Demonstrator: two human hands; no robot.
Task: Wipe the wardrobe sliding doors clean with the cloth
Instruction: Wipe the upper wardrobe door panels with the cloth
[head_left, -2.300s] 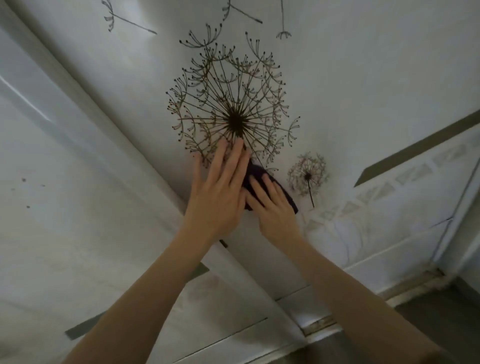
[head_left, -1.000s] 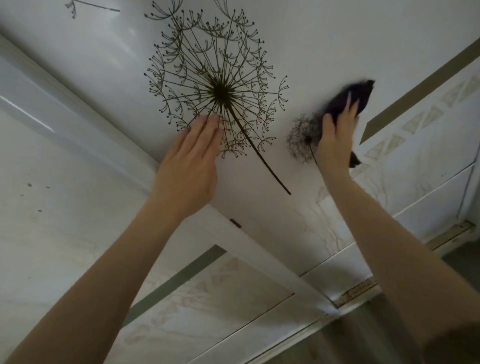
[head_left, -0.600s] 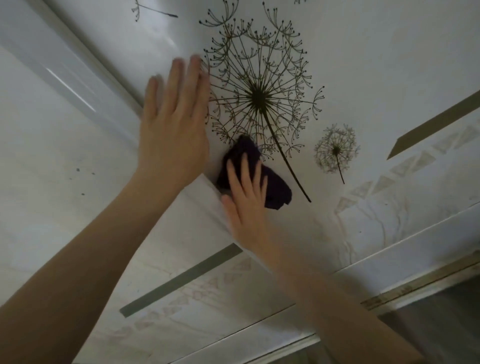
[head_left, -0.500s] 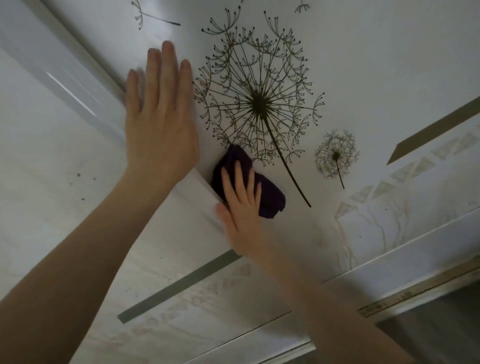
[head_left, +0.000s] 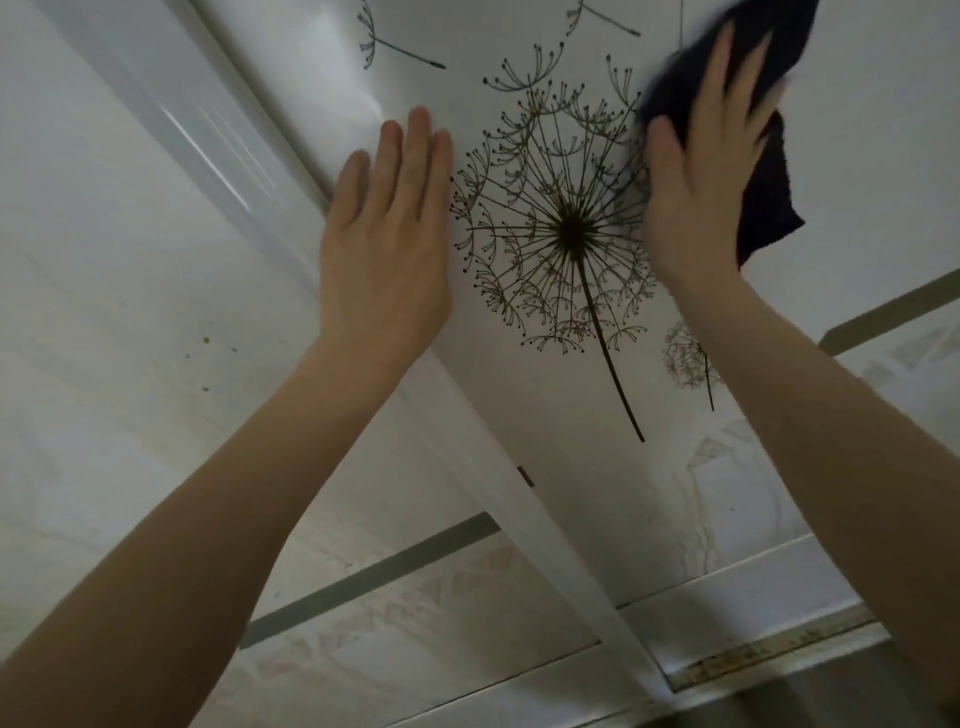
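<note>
Left hand (head_left: 384, 249) lies flat on the right sliding door (head_left: 571, 493), fingers straight, just left of the big dandelion print (head_left: 566, 234). Right hand (head_left: 696, 197), blurred, spreads over the dark cloth (head_left: 768, 192) and presses it to the door at the print's upper right. The left door (head_left: 104, 260) shows small specks.

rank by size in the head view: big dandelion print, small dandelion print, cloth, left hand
1. big dandelion print
2. left hand, cloth: look alike; the cloth is partly hidden by the right hand
3. small dandelion print
</note>
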